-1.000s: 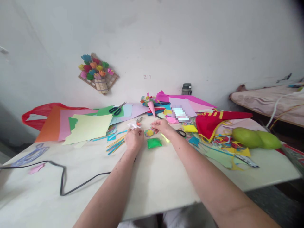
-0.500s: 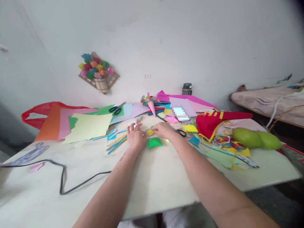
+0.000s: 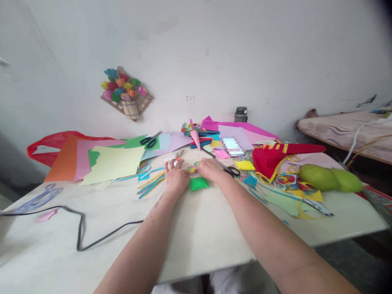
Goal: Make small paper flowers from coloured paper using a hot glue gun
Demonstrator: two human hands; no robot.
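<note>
Yellow-and-green paper pieces (image 3: 192,168) are lying between the half-curled left hand (image 3: 177,177) and bunched right hand (image 3: 210,169), what their fingers are gripping I cannot tell from afar, as I am apparently arranging them, the next move calling for light pressure.

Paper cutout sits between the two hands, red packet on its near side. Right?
Colour's wrong: the head view shows a green packet. The paper cutout does sit between left hand and right hand, packet on its near side.
</note>
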